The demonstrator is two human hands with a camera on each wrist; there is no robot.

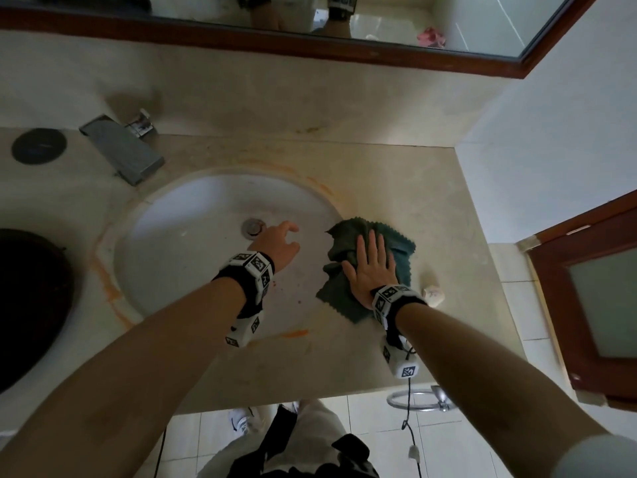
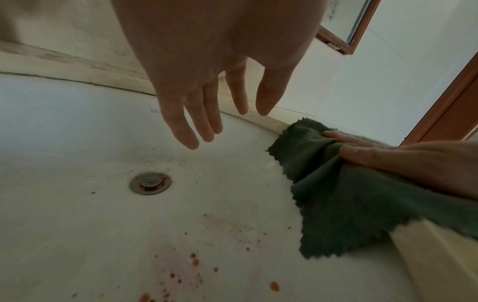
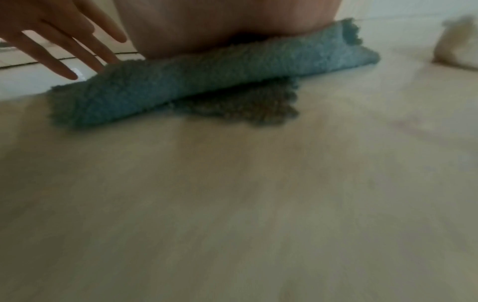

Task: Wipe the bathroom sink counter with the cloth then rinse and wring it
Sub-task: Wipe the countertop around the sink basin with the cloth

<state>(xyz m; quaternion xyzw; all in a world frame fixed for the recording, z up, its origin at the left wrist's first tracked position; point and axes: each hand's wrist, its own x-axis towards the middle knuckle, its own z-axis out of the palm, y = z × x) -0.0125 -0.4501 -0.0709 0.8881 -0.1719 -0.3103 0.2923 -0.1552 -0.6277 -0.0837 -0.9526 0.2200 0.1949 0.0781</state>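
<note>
Currently your right hand (image 1: 370, 267) presses flat, fingers straight, on the cloth (image 1: 348, 298) at the basin-side tabletop (image 1: 431, 201) edge. Treat the cloth as soft, light and limp; gather its bunched middle. Your left hand (image 1: 279, 244) hangs relaxed, empty.

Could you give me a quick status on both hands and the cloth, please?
Right hand flat, pressing dark green microfibre cloth on beige stone counter beside white sink basin. Left hand empty over basin. Small pale soap bar right of cloth.

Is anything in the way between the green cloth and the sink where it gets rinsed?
Nothing visible. The cloth lies under the right hand, already overhanging the sink rim. The left hand hovers over the basin, holding nothing.
</note>
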